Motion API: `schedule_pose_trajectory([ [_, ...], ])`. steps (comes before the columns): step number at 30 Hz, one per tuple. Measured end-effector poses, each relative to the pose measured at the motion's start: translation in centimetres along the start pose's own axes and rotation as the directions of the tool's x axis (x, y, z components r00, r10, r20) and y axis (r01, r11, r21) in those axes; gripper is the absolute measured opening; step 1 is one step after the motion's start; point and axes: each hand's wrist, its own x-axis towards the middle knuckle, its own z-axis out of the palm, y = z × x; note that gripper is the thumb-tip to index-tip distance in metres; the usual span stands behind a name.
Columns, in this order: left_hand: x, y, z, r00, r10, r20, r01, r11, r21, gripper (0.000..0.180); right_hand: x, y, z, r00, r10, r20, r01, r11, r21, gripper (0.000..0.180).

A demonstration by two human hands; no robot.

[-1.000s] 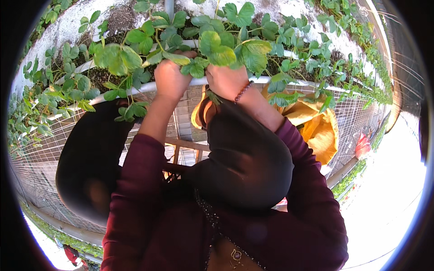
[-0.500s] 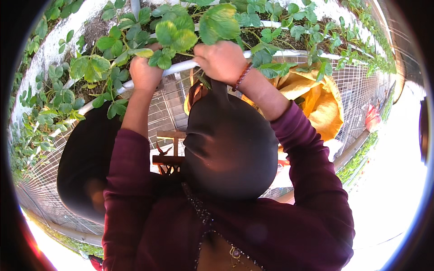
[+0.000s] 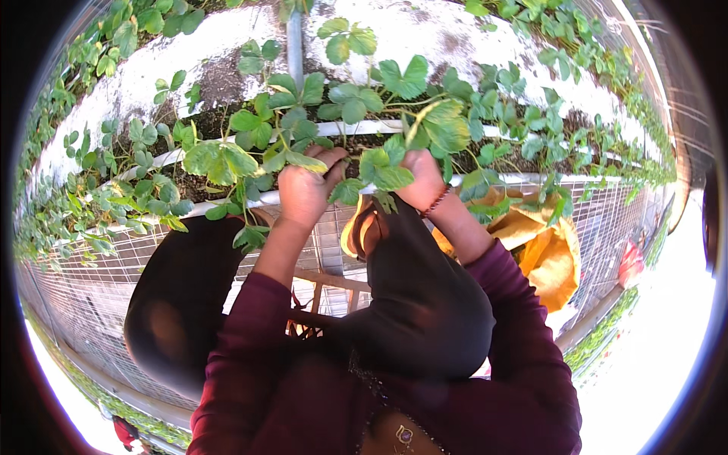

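Note:
Both hands are among the leaves of a strawberry plant (image 3: 384,174) at the near edge of a planted row. My left hand (image 3: 302,196) is closed, its fingers curled at the stems below a leaf (image 3: 305,161); what they pinch is too small to make out. To its right, my right hand (image 3: 424,182), with a beaded bracelet on the wrist, has bent fingers partly hidden behind leaves. A yellowing leaf (image 3: 444,126) stands just above it. Both hands are over the white pipe (image 3: 269,199) along the row's near edge.
A yellow sack (image 3: 560,265) stands open at right, beside my right forearm. Wire mesh (image 3: 607,205) spans the space below the pipe. My dark-trousered knees are close under my arms. An upright metal post (image 3: 295,49) rises behind the row, before white sheeting (image 3: 409,30).
The view has shifted, so the row sits lower and more of the bed behind shows. My hands are still among the leaves, my left fingers now seen curled at the stems.

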Motion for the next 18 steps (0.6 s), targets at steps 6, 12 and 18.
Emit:
schedule_pose_trajectory([
  [6,0.3,0.2,-0.1,0.999,-0.03,0.025,0.029,0.999,0.033,0.022,1.6,1.5,0.7,0.952,-0.084,-0.293,0.001,0.962,-0.273,0.004],
  [12,0.6,0.3,0.2,1.0,0.017,-0.01,-0.017,0.999,0.031,0.02,3.2,1.7,1.4,0.991,0.101,-0.092,-0.043,0.87,0.492,0.013],
  [18,0.6,0.0,0.2,1.0,0.005,-0.009,-0.005,1.0,0.018,0.02,6.8,-2.4,0.2,0.986,0.064,0.153,-0.066,0.998,0.006,0.027],
])
